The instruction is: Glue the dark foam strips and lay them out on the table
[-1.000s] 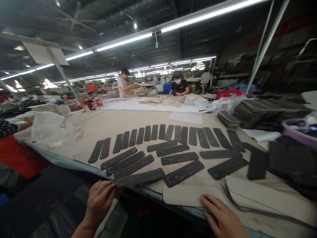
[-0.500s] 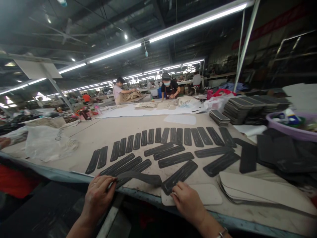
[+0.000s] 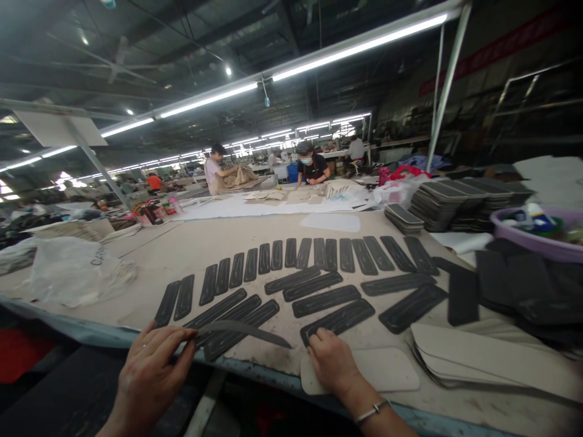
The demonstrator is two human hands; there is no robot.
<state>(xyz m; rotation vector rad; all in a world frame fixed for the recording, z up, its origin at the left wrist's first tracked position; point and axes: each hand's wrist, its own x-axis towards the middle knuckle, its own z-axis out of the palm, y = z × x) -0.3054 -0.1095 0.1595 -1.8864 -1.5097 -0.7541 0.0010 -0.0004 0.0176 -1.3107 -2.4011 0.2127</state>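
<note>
My left hand (image 3: 155, 364) is at the near edge of the table, left of centre. Its thumb and fingers pinch one end of a thin dark grey strip (image 3: 248, 328), which bows out to the right above several black panels. My right hand (image 3: 331, 359) has its fingers closed at the near end of a rounded black panel (image 3: 341, 320) with a glossy outline. Its fingertips hide that corner. Under and beside this hand lies a beige rounded card (image 3: 385, 369). Similar black panels (image 3: 237, 270) are laid in a curved row, with others slanted in front.
To the right are a stack of beige cards (image 3: 483, 358), dark flat pieces (image 3: 523, 279), piled grey-black pads (image 3: 449, 203) and a purple basin (image 3: 514, 233). A white plastic bag (image 3: 75, 270) lies at the left. Two people (image 3: 312, 167) work across the table.
My left hand has moved left and down, drawing the strip with it. The black panel at my right hand has shifted away from the beige card. The view has tilted slightly.
</note>
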